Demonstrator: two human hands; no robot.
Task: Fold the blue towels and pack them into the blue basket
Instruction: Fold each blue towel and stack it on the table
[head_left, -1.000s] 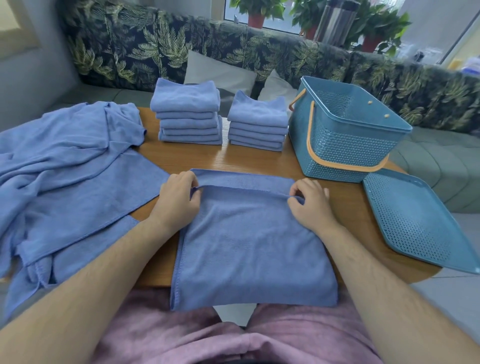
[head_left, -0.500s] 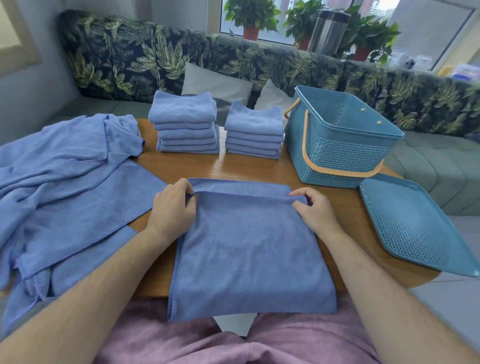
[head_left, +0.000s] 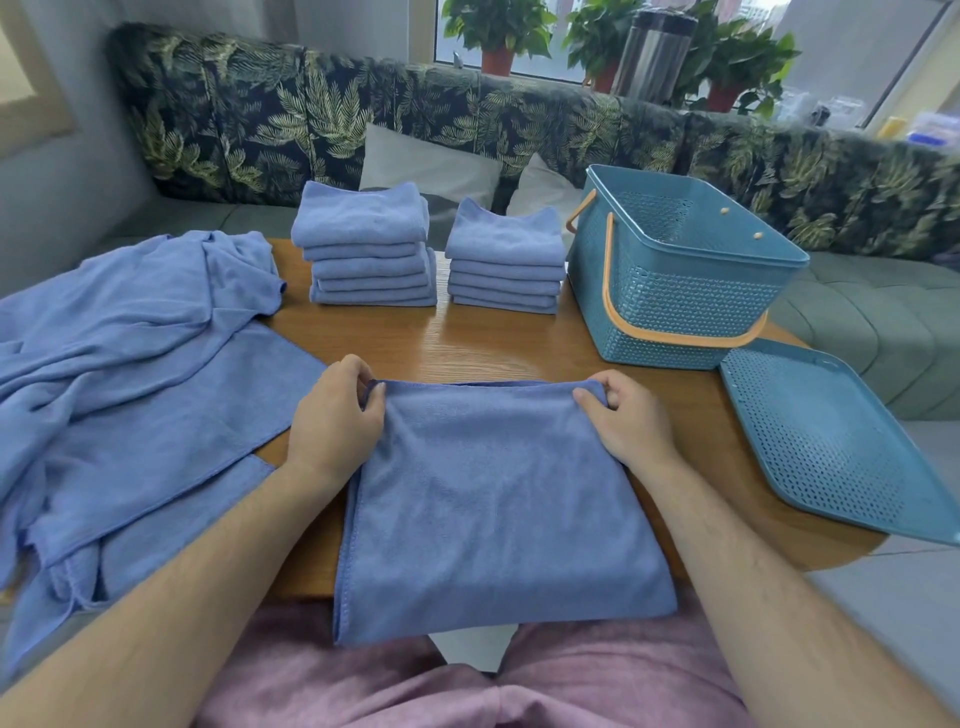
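**HEAD CAM: ONE VIEW**

Wide-angle cam worn on head, person seated at table (head_left: 498, 343) edge. Faces fwd & down toward 12 o'clock. V. near: towel (head_left: 498, 509) fills centre, lap (head_left: 363, 686) at 6; sofa (head_left: 270, 119) far off at 12.

No text, label, brand, number or sign can be read. The sill items (head_left: 930, 130) at far right are too blurred to read.
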